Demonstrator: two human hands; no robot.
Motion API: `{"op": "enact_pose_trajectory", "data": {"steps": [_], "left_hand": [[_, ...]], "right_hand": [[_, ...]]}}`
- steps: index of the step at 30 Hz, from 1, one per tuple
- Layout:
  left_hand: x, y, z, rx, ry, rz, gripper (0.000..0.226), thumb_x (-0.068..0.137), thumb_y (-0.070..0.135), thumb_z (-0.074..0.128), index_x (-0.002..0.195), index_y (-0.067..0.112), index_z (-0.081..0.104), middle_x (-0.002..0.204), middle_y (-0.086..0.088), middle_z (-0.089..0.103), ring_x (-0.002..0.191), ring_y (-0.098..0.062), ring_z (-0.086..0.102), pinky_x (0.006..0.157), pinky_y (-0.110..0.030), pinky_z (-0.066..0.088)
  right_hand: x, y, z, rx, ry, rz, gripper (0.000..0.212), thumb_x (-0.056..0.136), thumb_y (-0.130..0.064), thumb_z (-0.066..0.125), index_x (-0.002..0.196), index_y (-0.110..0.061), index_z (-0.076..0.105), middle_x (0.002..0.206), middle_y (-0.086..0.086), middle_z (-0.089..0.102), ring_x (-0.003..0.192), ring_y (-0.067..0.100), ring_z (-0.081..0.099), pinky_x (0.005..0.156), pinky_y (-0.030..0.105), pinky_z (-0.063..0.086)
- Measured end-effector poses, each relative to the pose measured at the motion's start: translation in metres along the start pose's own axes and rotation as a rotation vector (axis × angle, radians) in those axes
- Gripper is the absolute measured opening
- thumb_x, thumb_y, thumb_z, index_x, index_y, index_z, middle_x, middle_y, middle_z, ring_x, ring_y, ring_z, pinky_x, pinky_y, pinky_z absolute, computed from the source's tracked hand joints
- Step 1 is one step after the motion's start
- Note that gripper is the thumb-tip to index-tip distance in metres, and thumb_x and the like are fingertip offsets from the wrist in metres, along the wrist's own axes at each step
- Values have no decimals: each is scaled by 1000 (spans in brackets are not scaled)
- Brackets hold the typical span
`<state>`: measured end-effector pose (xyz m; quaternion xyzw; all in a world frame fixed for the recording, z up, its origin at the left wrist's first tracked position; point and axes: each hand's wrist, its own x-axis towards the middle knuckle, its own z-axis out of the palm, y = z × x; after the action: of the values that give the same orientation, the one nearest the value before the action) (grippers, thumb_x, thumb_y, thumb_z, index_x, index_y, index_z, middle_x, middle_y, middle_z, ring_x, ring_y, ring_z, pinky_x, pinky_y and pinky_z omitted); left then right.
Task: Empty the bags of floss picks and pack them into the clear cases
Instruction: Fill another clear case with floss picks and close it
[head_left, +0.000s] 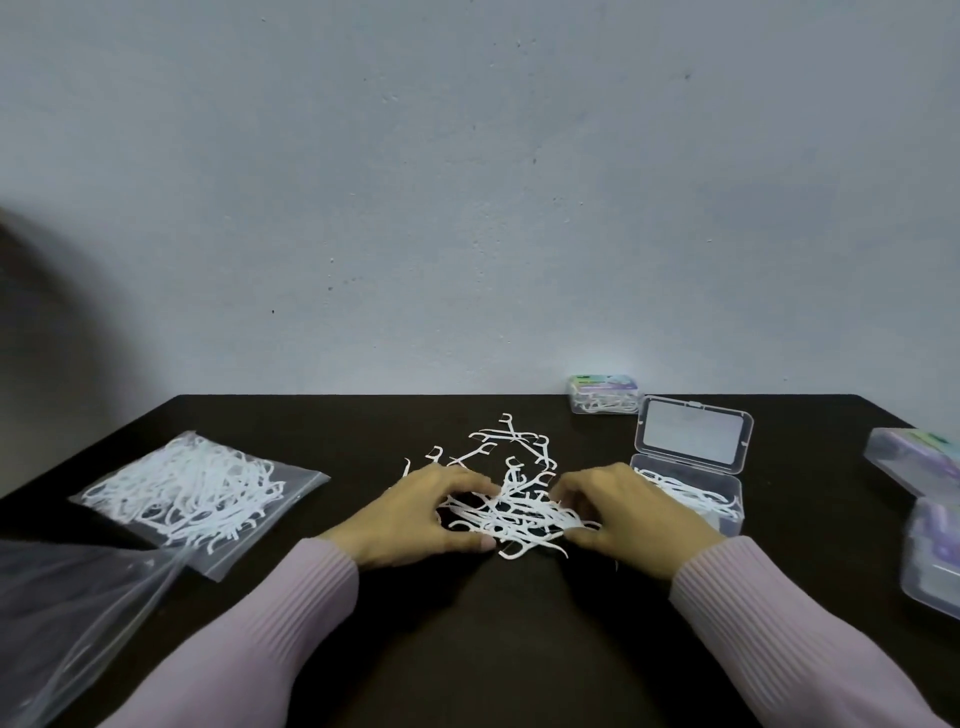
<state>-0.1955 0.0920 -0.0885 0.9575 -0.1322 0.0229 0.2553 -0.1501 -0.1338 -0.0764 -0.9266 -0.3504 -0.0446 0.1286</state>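
Floss picks, bagged: a full zip bag (200, 488) lies flat at the left of the table (467, 649), set aside, by my reading, as the next batch to tip out.
Empty bag: a slack clear bag (67, 623) sprawls at the near left edge, apparently already poured out and pushed clear of the work.
Loose pile: white floss picks (511, 499) lie tangled in the middle of the table, straight ahead of the person, where both hands can reach them.
Left hand: the left hand (415, 512) rests on the left side of the pile, fingers curled inward against the picks, raking them together; whether any pick is pinched I cannot tell.
Right hand: the right hand (618, 512) mirrors it on the right side, fingers bent onto the picks, seemingly gathering a bunch; a firm grip is not visible.
Open case: a clear case (691, 467) sits just beside the right hand, lid propped up, partly filled with picks, placed near for a short transfer.
Filled case: a shut case (605, 395) stands at the back edge by the wall.
Spare cases: blurred clear cases (930, 514) wait at the far right.
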Motion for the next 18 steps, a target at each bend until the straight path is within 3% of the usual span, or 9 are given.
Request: {"op": "enact_pose_trajectory", "data": {"steps": [3, 6, 8, 10, 12, 18], "left_hand": [[0, 3, -4, -36, 15, -4, 52, 77, 38, 74, 125, 37, 54, 123, 23, 55, 109, 8, 50, 96, -14, 41], [-1, 1, -10, -48, 35, -7, 47, 80, 22, 72, 122, 37, 56, 119, 25, 56, 105, 12, 50, 88, -4, 39], [-2, -3, -13, -28, 32, -17, 45, 81, 18, 70, 119, 37, 57, 119, 22, 56, 107, 9, 50, 90, -5, 38], [-2, -7, -14, 8, 8, -17, 40, 80, 23, 72, 115, 38, 60, 117, 18, 57, 108, 4, 51, 96, -16, 41], [-1, -7, -14, 42, -9, 2, 34, 80, 30, 73, 112, 37, 63, 112, 16, 57, 106, 1, 52, 97, -24, 42], [2, -2, -9, 166, 20, 35, 25, 83, 41, 67, 108, 37, 64, 105, 13, 56, 101, 2, 50, 95, -30, 41]], "right_hand": [[0, -1, 0, 39, 26, 13, 31, 82, -20, 65, 113, -21, 58, 105, -4, 62, 90, 11, 58, 83, 28, 49], [-3, -1, -2, -12, 20, 50, 39, 82, -34, 65, 115, -17, 56, 110, -2, 55, 100, 14, 55, 88, 28, 46], [-4, -1, -4, -57, -16, 85, 39, 82, -42, 64, 110, -15, 58, 104, -1, 51, 103, 16, 54, 88, 29, 45], [-5, -3, -5, -62, -21, 99, 28, 83, -39, 63, 101, -17, 61, 96, -4, 49, 101, 16, 54, 84, 27, 45], [-5, -6, -5, -76, -15, 100, 21, 85, -33, 61, 101, -20, 61, 102, -3, 55, 102, 16, 55, 83, 28, 44], [-7, -14, -1, -168, -17, 95, 26, 90, -32, 50, 111, -18, 51, 116, -1, 51, 113, 17, 49, 85, 29, 39]]}}
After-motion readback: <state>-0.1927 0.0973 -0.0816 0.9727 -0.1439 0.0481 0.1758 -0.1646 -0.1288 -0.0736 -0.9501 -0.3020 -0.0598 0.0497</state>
